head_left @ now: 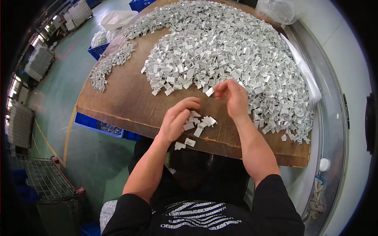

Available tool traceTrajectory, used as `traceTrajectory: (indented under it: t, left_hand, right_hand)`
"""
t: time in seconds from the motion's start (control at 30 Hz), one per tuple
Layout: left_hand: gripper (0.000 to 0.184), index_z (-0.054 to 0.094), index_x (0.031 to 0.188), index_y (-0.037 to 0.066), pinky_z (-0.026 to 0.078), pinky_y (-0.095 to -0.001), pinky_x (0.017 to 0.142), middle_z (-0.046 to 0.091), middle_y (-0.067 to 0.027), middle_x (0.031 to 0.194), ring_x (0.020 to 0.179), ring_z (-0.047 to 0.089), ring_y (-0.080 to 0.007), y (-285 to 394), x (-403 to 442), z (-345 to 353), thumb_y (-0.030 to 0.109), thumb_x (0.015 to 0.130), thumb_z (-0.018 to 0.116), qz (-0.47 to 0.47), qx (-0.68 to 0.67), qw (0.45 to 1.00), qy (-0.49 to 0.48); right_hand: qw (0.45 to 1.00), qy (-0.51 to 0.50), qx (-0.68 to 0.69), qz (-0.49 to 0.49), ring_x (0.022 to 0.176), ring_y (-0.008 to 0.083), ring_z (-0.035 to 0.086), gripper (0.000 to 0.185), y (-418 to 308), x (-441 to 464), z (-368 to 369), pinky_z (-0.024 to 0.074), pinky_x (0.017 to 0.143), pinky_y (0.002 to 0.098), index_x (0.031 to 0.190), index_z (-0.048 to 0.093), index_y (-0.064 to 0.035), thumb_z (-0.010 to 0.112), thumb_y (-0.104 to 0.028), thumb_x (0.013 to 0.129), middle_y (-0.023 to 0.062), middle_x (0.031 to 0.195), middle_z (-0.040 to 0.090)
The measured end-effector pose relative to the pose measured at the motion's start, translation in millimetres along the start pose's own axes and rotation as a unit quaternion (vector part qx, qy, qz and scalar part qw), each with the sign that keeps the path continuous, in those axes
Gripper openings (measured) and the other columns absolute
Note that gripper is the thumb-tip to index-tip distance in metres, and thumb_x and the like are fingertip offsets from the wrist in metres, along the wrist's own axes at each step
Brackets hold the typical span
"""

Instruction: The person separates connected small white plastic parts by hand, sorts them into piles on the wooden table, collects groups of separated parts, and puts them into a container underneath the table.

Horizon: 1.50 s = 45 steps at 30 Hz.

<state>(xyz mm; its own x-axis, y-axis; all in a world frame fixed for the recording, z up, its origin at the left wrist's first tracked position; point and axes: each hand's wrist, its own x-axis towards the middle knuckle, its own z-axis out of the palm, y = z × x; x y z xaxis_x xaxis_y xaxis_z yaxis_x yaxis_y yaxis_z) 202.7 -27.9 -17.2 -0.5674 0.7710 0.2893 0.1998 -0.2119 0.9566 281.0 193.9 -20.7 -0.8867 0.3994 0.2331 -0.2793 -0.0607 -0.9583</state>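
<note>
A large heap of small silvery-white metal pieces (212, 51) covers much of the brown wooden table (126, 94). My right hand (235, 99) is at the near edge of the heap, fingers curled and pressed together. One flat rectangular metal piece (210, 92) shows at its fingertips. Closer to me, my left hand (176, 120) is cupped beside a small group of loose pieces (201, 125), with thumb and fingers apart. Two more pieces (189, 142) lie by the table's front edge. The palm side of my left hand is hidden.
A smaller pile of pieces (114, 63) lies on the table's left side. Blue crates (94, 122) stand below and beside the table. White plastic sheeting (305, 69) runs along the right edge, near the wall. A wire-mesh cart (47, 177) stands at lower left.
</note>
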Motion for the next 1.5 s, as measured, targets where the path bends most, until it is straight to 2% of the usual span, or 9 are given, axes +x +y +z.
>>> traceTrajectory:
  t: [0.13, 0.23, 0.27, 0.37, 0.67, 0.83, 1.07, 1.2, 1.5]
  left_hand:
    - [0.035, 0.069, 0.109, 0.013, 0.034, -0.0434, 0.102, 0.062, -0.0053, 0.123, 0.119, 0.05, -0.0303, 11, 4, 20, 0.021, 0.074, 0.07, 0.127, 0.363, 0.915, -0.123]
    - [0.034, 0.07, 0.106, 0.014, 0.036, -0.0429, 0.099, 0.062, -0.0028, 0.122, 0.114, 0.051, -0.0269, 9, 6, 23, 0.021, 0.073, 0.074, 0.132, 0.381, 0.902, -0.153]
    - [0.03, 0.07, 0.101, 0.015, 0.036, -0.0425, 0.096, 0.063, 0.0003, 0.117, 0.11, 0.051, -0.0253, 6, 5, 23, 0.02, 0.072, 0.076, 0.136, 0.366, 0.906, -0.165]
    - [0.025, 0.07, 0.096, 0.016, 0.036, -0.0415, 0.095, 0.064, 0.0034, 0.113, 0.109, 0.051, -0.0239, 3, 0, 17, 0.018, 0.073, 0.076, 0.137, 0.341, 0.907, -0.206]
    - [0.01, 0.069, 0.079, 0.011, 0.041, -0.0343, 0.091, 0.068, 0.0054, 0.097, 0.092, 0.057, -0.0185, 5, -16, 16, 0.007, 0.072, 0.074, 0.14, 0.274, 0.929, -0.207]
    - [0.01, 0.07, 0.082, 0.009, 0.044, -0.0366, 0.09, 0.07, -0.0004, 0.101, 0.093, 0.06, -0.0217, 11, -26, 11, 0.006, 0.073, 0.072, 0.107, 0.209, 0.94, -0.246]
    - [0.012, 0.071, 0.087, 0.002, 0.053, -0.0377, 0.077, 0.07, -0.0112, 0.1, 0.087, 0.066, -0.0267, 48, -48, -1, 0.006, 0.077, 0.067, 0.071, -0.032, 0.973, -0.217]
    - [0.013, 0.07, 0.089, 0.002, 0.052, -0.0361, 0.077, 0.07, -0.011, 0.1, 0.087, 0.065, -0.026, 103, -49, -15, 0.008, 0.079, 0.065, 0.114, -0.134, 0.968, -0.177]
    - [0.017, 0.068, 0.094, 0.002, 0.051, -0.0345, 0.075, 0.068, -0.0108, 0.099, 0.087, 0.063, -0.024, 137, -94, -79, 0.013, 0.082, 0.064, 0.113, -0.148, 0.972, -0.142]
  right_hand:
    - [0.902, 0.128, -0.38, -0.16, 0.074, 0.0221, 0.065, 0.014, 13, 7, -1, 0.0514, 0.066, 0.0368, 0.096, 0.067, -0.0045, 0.059, -0.013, 0.09, 0.0108, 0.09, 0.065]
    - [0.878, 0.103, -0.429, -0.186, 0.068, 0.0186, 0.06, 0.023, 10, 5, 11, 0.0508, 0.068, 0.0304, 0.106, 0.068, -0.0059, 0.064, -0.007, 0.084, 0.0103, 0.105, 0.065]
    - [0.875, 0.088, -0.437, -0.191, 0.082, 0.0246, 0.064, 0.028, 18, 7, 9, 0.0526, 0.077, 0.0338, 0.11, 0.068, -0.007, 0.065, -0.01, 0.081, 0.012, 0.115, 0.062]
    - [0.802, 0.021, -0.54, -0.255, 0.096, 0.0304, 0.064, 0.024, 21, 9, 10, 0.0528, 0.082, 0.0396, 0.103, 0.07, -0.0083, 0.065, -0.013, 0.08, 0.0105, 0.112, 0.064]
    - [0.853, -0.005, -0.48, -0.206, 0.097, 0.0284, 0.065, 0.02, 23, 3, 15, 0.0535, 0.084, 0.0375, 0.1, 0.071, -0.01, 0.066, -0.018, 0.082, 0.0075, 0.108, 0.066]
    - [0.861, 0.001, -0.471, -0.19, 0.097, 0.0273, 0.066, 0.02, 24, 2, 16, 0.0536, 0.082, 0.0368, 0.101, 0.071, -0.0111, 0.065, -0.017, 0.083, 0.0067, 0.107, 0.067]
    - [0.89, -0.006, -0.426, -0.164, 0.059, 0.014, 0.056, 0.022, 18, -2, 19, 0.0487, 0.062, 0.0291, 0.104, 0.07, -0.0109, 0.066, -0.013, 0.082, 0.0029, 0.103, 0.067]
    - [0.9, -0.008, -0.4, -0.171, 0.055, 0.0112, 0.051, 0.023, 20, -1, 18, 0.045, 0.057, 0.0262, 0.104, 0.07, -0.0091, 0.067, -0.007, 0.08, 0.0037, 0.1, 0.066]
    - [0.895, 0.01, -0.399, -0.199, 0.058, 0.0104, 0.046, 0.028, 19, 0, 20, 0.0418, 0.056, 0.0252, 0.106, 0.067, -0.0061, 0.065, 0.002, 0.079, 0.0035, 0.093, 0.06]
